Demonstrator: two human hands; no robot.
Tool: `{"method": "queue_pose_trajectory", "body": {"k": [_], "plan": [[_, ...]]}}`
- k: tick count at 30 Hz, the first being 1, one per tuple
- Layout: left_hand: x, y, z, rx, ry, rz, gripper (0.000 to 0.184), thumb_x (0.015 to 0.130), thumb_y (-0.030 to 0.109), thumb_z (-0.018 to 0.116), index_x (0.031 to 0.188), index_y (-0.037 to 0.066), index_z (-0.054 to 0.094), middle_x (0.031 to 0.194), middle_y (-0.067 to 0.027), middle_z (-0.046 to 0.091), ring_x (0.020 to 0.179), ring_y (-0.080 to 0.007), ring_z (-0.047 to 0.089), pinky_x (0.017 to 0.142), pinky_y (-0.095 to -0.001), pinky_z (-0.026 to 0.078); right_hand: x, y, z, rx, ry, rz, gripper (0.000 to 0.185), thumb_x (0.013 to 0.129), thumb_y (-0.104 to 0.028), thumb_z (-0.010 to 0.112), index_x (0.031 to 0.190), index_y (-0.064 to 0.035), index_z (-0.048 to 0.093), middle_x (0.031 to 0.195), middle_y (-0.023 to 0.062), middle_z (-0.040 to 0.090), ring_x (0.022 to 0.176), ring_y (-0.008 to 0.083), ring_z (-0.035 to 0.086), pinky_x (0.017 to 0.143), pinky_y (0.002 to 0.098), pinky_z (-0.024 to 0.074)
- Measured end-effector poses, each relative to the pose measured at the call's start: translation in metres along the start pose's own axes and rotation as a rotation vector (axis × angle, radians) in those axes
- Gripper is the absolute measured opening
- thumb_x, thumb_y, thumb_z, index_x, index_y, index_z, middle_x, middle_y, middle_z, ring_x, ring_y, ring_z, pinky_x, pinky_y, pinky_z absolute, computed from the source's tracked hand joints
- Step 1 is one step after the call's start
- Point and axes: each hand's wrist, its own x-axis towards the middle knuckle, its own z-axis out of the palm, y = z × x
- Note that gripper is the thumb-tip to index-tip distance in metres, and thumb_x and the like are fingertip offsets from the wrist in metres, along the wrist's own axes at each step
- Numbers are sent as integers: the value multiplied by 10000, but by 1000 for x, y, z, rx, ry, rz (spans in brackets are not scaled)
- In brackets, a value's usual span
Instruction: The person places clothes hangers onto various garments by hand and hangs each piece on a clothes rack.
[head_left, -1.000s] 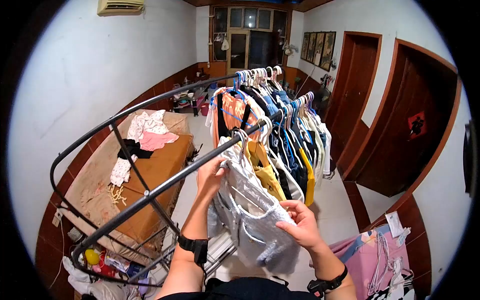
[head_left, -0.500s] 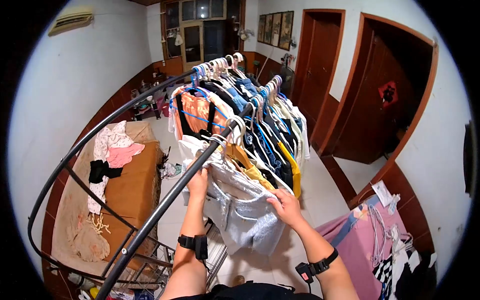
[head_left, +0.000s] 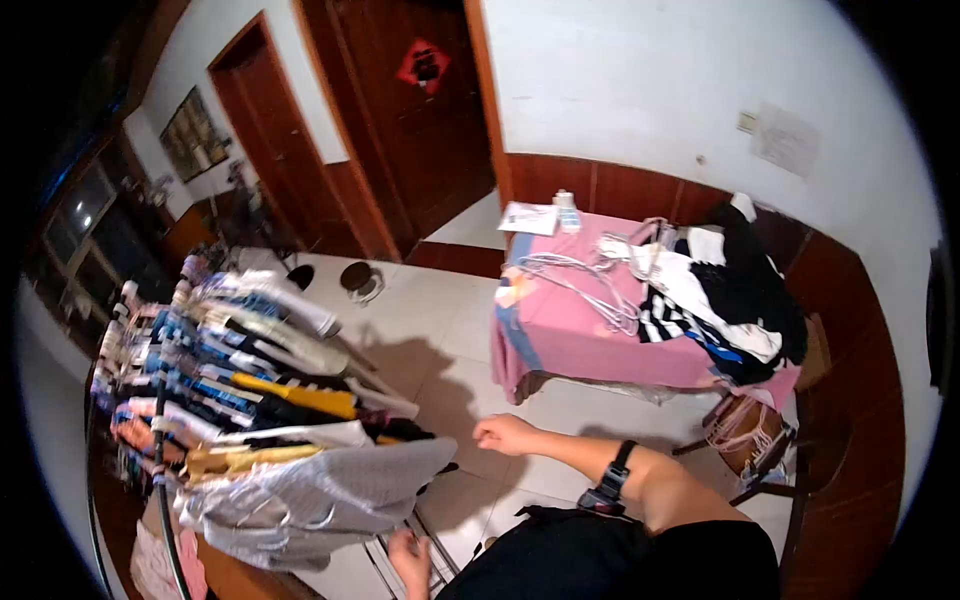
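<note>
A light grey knitted garment (head_left: 320, 495) hangs at the near end of the clothes rack. Just below its hem, my left hand (head_left: 410, 562) is apart from the cloth, fingers slightly spread and holding nothing that I can see. My right hand (head_left: 505, 435) is in the air to the right of the garment, above the tiled floor, with its fingers curled together and nothing visible in them. A strap with a small device (head_left: 606, 492) sits on my right forearm. Motion blurs the view somewhat.
The black rack (head_left: 165, 520) on the left carries several garments, including a yellow one (head_left: 300, 396). A pink-covered table (head_left: 560, 345) holds white hangers (head_left: 590, 290) and a pile of black and white clothes (head_left: 750, 300). A stool (head_left: 357, 278) stands near the doors.
My view has turned right, so the rack now lies on the left and the table shows fully. Both hands have let go of the grey garment, which remains hanging.
</note>
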Motion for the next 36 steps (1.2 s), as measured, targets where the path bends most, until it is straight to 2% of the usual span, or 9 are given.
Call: {"method": "queue_pose_trajectory", "body": {"k": [2, 3, 5, 7, 10, 13, 18, 27, 36], "plan": [[-23, 36, 40, -122, -175, -74, 244, 746, 109, 745, 953, -10, 691, 872, -189, 685, 776, -300, 689, 693, -369, 532, -58, 36, -28, 91, 90, 195, 198, 835, -152, 674, 1000, -51, 634, 879, 81, 679, 768, 173, 651, 709, 314, 516], [-27, 86, 40, -153, -267, -146, 214, 776, 96, 721, 965, -2, 696, 889, -182, 693, 791, -270, 698, 693, -360, 535, -86, 57, -38, 138, 156, 245, 196, 841, -144, 673, 1006, -44, 639, 880, 78, 685, 764, 161, 646, 706, 303, 516], [-18, 119, 69, -160, -341, 111, 160, 784, 106, 713, 907, 4, 699, 836, -185, 683, 755, -304, 686, 672, -376, 528, -135, 91, -66, 191, 232, 300, 195, 847, -135, 671, 1013, -37, 643, 881, 76, 691, 761, 150, 642, 703, 292, 517], [-3, 149, 100, -76, -376, 184, 149, 782, 123, 717, 870, 5, 692, 812, -187, 672, 735, -324, 672, 653, -387, 520, -180, 110, -92, 320, 327, 505, 194, 861, -122, 664, 1025, -21, 644, 875, 61, 681, 754, 129, 619, 695, 276, 510], [27, 201, 136, -30, -365, 421, 162, 777, 169, 727, 799, 20, 669, 765, -189, 642, 706, -366, 630, 622, -413, 496, -233, 130, -125, 409, 435, 535, 200, 866, -116, 656, 1035, -9, 645, 863, 44, 665, 738, 118, 600, 681, 261, 500], [49, 269, 158, -17, -433, 472, 154, 775, 169, 728, 812, 35, 663, 778, -171, 649, 718, -343, 636, 637, -397, 500, -274, 133, -156, 490, 560, 591, 214, 836, -133, 691, 1014, -19, 659, 852, 56, 680, 764, 118, 619, 681, 269, 497], [57, 347, 207, -72, -583, 639, 115, 779, 127, 707, 828, 40, 649, 796, -150, 649, 706, -319, 635, 638, -375, 499, -334, 153, -174, 517, 735, 603, 184, 867, -129, 652, 1001, -2, 648, 825, 37, 646, 724, 110, 587, 649, 271, 484], [100, 399, 287, -126, -814, 735, 69, 772, 73, 692, 819, 46, 649, 792, -118, 650, 659, -269, 634, 587, -342, 492, -365, 194, -190, 634, 845, 631, 247, 862, -158, 667, 1052, -5, 627, 831, 29, 616, 753, 111, 578, 670, 277, 483], [197, 507, 399, -197, -1028, 886, 88, 770, 80, 698, 827, 45, 641, 800, -115, 645, 700, -293, 630, 621, -362, 488, -330, 235, -309, 423, 982, 841, 218, 850, -145, 675, 1005, 0, 629, 805, 43, 631, 722, 118, 591, 655, 267, 485]]}}
